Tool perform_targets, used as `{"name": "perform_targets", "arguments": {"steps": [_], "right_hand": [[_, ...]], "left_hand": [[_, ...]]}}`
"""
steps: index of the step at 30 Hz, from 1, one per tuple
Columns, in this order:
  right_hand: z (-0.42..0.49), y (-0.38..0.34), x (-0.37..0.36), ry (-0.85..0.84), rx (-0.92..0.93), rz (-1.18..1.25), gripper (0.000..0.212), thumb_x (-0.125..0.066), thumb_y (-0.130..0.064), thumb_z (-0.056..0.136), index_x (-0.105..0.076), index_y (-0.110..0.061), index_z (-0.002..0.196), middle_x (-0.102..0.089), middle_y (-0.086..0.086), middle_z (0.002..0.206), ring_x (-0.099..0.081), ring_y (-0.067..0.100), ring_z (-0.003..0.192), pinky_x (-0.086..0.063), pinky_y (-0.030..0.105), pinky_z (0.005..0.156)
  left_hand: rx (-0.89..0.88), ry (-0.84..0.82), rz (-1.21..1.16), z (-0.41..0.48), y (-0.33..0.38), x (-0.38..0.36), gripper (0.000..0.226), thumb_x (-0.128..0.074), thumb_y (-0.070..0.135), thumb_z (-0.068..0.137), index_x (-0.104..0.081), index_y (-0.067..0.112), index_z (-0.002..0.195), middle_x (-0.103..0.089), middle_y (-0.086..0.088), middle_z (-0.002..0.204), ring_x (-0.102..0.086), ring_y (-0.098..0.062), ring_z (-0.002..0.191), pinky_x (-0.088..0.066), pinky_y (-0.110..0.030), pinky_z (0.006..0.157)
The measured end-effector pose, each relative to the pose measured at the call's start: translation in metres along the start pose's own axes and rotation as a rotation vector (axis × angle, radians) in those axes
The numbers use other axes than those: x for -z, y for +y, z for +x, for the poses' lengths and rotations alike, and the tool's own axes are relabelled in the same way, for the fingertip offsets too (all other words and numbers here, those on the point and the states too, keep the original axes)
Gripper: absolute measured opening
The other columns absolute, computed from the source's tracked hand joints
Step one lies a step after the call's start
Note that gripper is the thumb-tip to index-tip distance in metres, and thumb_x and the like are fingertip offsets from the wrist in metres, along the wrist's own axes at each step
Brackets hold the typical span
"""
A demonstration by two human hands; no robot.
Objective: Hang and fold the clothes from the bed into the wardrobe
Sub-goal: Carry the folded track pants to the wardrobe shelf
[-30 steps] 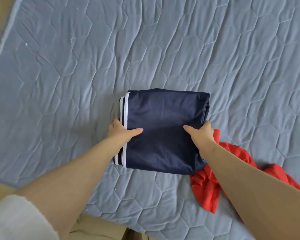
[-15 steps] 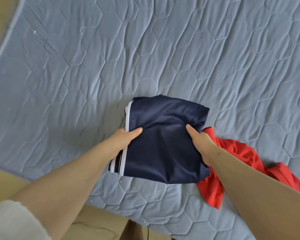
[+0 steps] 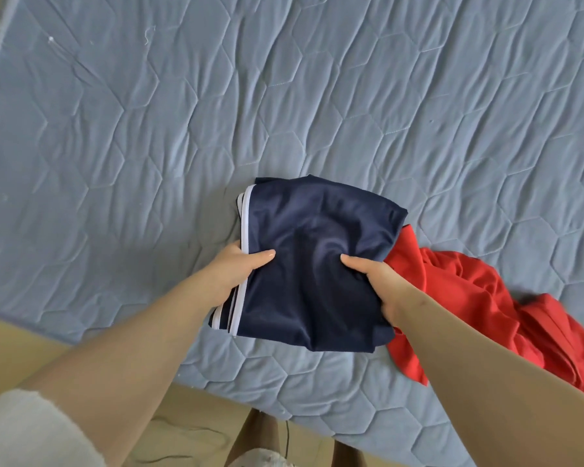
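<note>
Your left hand pinches the striped edge of the folded navy garment & your right hand grips the opposite side, thumbs on top, near the front edge of the bed: lift it level w/ even pull so the fold doesn't sag open. Red garment lies crumpled just right of it, touching. The quilted blue cover is creased, and beige floor shows past the edge.

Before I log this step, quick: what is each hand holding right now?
Left hand: grips the folded navy fabric garment with white side stripes.
Right hand: grips the same garment, opposite side.
</note>
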State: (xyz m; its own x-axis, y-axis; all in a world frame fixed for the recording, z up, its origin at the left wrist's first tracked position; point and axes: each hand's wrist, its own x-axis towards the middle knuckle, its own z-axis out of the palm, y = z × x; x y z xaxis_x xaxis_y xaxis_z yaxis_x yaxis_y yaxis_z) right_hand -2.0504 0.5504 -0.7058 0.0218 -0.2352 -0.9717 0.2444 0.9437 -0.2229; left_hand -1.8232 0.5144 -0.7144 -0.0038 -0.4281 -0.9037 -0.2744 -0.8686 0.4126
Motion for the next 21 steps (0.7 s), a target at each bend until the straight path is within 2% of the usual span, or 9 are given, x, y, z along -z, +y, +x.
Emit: {"name": "perform_targets", "arguments": {"steps": [3, 5, 8, 10, 12, 14, 18, 21], "right_hand": [[-0.019, 0.004, -0.003, 0.010, -0.020, 0.005, 0.024, -0.071, -0.023, 0.079, -0.067, -0.010, 0.099, -0.073, 0.006, 0.075, -0.069, 0.018, 0.063, -0.051, 0.022, 0.050], [-0.036, 0.007, -0.002, 0.008, -0.016, 0.005, 0.017, -0.068, -0.021, 0.082, -0.067, -0.009, 0.093, -0.072, 0.005, 0.067, -0.068, 0.016, 0.055, -0.050, 0.018, 0.045], [-0.073, 0.007, -0.001, 0.000, -0.004, -0.013, 0.013, -0.066, -0.019, 0.084, -0.066, -0.009, 0.091, -0.071, 0.005, 0.064, -0.067, 0.017, 0.053, -0.049, 0.019, 0.042], [-0.103, 0.004, -0.002, -0.012, 0.008, -0.036, 0.014, -0.066, -0.019, 0.084, -0.067, -0.008, 0.092, -0.071, 0.006, 0.065, -0.067, 0.018, 0.053, -0.049, 0.019, 0.043], [-0.121, -0.002, -0.004, -0.023, 0.022, -0.054, 0.013, -0.066, -0.018, 0.084, -0.067, -0.008, 0.093, -0.071, 0.006, 0.065, -0.067, 0.019, 0.054, -0.048, 0.019, 0.043], [-0.145, -0.012, -0.008, -0.046, 0.074, -0.110, 0.016, -0.066, -0.019, 0.083, -0.066, -0.009, 0.096, -0.071, 0.007, 0.069, -0.067, 0.020, 0.059, -0.049, 0.022, 0.048], [-0.197, -0.027, -0.022, -0.059, 0.168, -0.227, 0.010, -0.067, -0.019, 0.083, -0.063, -0.010, 0.082, -0.067, 0.003, 0.052, -0.064, 0.017, 0.044, -0.046, 0.019, 0.038], [-0.235, -0.029, -0.039, -0.089, 0.210, -0.325, 0.021, -0.069, -0.025, 0.080, -0.067, -0.008, 0.091, -0.069, 0.005, 0.058, -0.065, 0.021, 0.055, -0.047, 0.024, 0.050]], "left_hand": [[-0.019, 0.085, 0.034, -0.019, -0.003, 0.005, 0.014, -0.067, 0.034, 0.083, -0.062, 0.025, 0.093, -0.067, 0.005, 0.088, -0.064, -0.011, 0.078, -0.047, -0.023, 0.062], [-0.016, 0.127, 0.047, -0.037, -0.007, 0.008, 0.019, -0.066, 0.040, 0.083, -0.064, 0.023, 0.090, -0.068, 0.005, 0.085, -0.064, -0.012, 0.077, -0.046, -0.023, 0.062], [-0.017, 0.179, 0.010, -0.072, -0.008, 0.007, 0.027, -0.062, 0.044, 0.084, -0.061, 0.020, 0.098, -0.065, 0.005, 0.086, -0.062, -0.012, 0.077, -0.044, -0.022, 0.061], [-0.054, 0.207, -0.037, -0.100, -0.006, 0.008, 0.032, -0.057, 0.045, 0.087, -0.060, 0.020, 0.108, -0.065, 0.004, 0.095, -0.061, -0.013, 0.083, -0.046, -0.023, 0.069], [-0.051, 0.212, -0.049, -0.119, -0.001, 0.009, 0.042, -0.052, 0.049, 0.089, -0.059, 0.018, 0.116, -0.064, -0.001, 0.107, -0.060, -0.020, 0.095, -0.046, -0.030, 0.087], [-0.052, 0.227, -0.099, -0.148, 0.005, 0.014, 0.050, -0.051, 0.053, 0.088, -0.058, 0.015, 0.119, -0.064, -0.002, 0.110, -0.060, -0.022, 0.099, -0.045, -0.032, 0.093], [-0.101, 0.253, -0.215, -0.215, 0.012, 0.027, 0.043, -0.056, 0.053, 0.085, -0.062, 0.018, 0.110, -0.067, 0.004, 0.094, -0.063, -0.013, 0.083, -0.045, -0.022, 0.068], [-0.144, 0.257, -0.326, -0.271, 0.010, 0.044, 0.034, -0.063, 0.047, 0.082, -0.069, 0.016, 0.096, -0.073, 0.003, 0.082, -0.070, -0.014, 0.073, -0.049, -0.020, 0.055]]}}
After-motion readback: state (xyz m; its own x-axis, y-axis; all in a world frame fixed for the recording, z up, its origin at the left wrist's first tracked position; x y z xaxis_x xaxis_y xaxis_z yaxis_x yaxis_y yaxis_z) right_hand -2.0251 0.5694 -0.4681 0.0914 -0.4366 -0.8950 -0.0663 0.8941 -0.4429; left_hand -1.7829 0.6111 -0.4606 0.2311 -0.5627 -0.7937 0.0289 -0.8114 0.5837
